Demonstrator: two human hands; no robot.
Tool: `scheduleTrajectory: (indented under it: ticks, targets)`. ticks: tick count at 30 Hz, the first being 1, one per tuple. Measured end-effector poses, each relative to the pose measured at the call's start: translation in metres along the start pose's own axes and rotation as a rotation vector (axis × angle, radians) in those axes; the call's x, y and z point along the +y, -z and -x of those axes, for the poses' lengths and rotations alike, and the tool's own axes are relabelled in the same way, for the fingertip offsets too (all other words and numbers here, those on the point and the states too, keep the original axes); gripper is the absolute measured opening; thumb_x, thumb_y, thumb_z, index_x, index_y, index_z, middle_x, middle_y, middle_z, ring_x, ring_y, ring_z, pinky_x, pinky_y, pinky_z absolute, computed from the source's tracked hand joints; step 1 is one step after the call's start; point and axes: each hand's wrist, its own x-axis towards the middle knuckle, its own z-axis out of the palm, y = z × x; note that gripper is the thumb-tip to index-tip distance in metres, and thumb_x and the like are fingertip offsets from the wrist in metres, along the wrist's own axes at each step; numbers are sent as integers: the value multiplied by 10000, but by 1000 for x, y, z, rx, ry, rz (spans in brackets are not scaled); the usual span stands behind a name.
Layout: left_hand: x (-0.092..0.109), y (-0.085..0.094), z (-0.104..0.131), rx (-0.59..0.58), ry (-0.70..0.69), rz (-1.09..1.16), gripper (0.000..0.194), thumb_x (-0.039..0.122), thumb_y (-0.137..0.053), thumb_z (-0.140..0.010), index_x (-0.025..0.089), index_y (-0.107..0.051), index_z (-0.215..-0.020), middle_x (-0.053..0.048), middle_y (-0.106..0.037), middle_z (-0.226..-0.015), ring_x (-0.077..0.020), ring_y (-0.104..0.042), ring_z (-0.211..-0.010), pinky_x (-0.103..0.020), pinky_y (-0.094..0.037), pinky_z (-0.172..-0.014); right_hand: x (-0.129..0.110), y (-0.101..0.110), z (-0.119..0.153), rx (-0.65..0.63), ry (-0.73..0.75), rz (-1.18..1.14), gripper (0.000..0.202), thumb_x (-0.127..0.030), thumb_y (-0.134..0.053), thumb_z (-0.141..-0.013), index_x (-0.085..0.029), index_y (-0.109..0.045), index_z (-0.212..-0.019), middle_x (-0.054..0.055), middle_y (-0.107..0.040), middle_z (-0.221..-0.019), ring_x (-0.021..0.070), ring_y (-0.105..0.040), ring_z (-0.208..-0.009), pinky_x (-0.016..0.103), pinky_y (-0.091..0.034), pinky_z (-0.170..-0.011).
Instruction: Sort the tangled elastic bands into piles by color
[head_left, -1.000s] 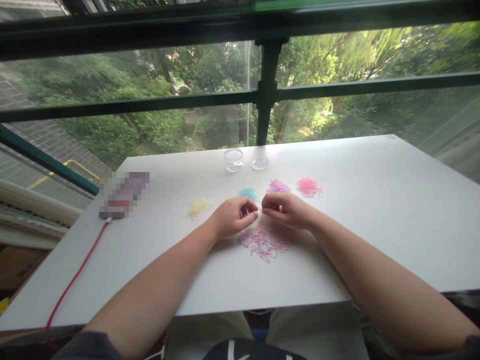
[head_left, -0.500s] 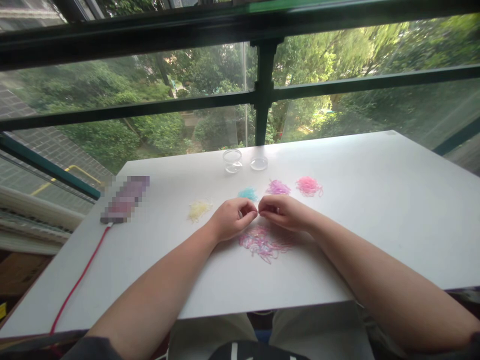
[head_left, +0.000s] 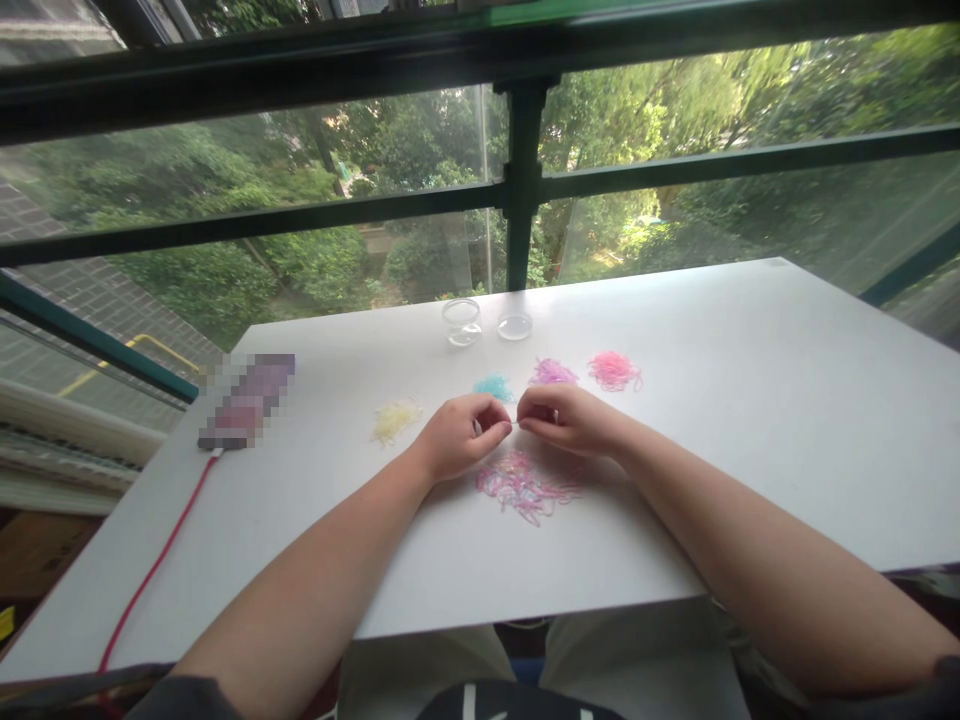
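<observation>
My left hand (head_left: 466, 435) is closed in a pinch, thumb against fingertips. Facing it, my right hand (head_left: 566, 420) pinches too, and a thin pale rubber band (head_left: 514, 424) spans the small gap between them. Just below the hands lies a loose heap of mixed pink, purple and bluish rubber bands (head_left: 527, 490). Beyond the fingers are a blue pile (head_left: 493, 386) and a purple pile (head_left: 553, 371). A pink pile (head_left: 613, 370) sits farther right, and a pale yellow pile (head_left: 395, 421) is left of my left hand.
At the far side of the white table (head_left: 750, 420) stand a clear round container (head_left: 461, 325) and a shallow clear lid (head_left: 515, 327). A blurred-out phone (head_left: 247, 402) lies at the left with a red cable (head_left: 161, 560) attached. Windows with dark frames rise behind the table.
The fingertips of my two hands have drawn slightly apart, and the thin pale band now shows between them. The view has shifted a little; the piles look the same.
</observation>
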Motion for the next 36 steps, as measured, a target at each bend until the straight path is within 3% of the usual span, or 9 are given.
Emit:
scheduleTrajectory:
  ticks: [36]
  targets:
    - [-1,0,-1,73,19,13,178,298,-561,-806,151,-653,-845,-14,-651,-724,-93,-524,-583,-201,-417,-553,3,2,-1,33,-39,11,30,-164,-535,-765,-161,-558,-746,-25,-496,-598,94,-427,-551,213,-356,-520]
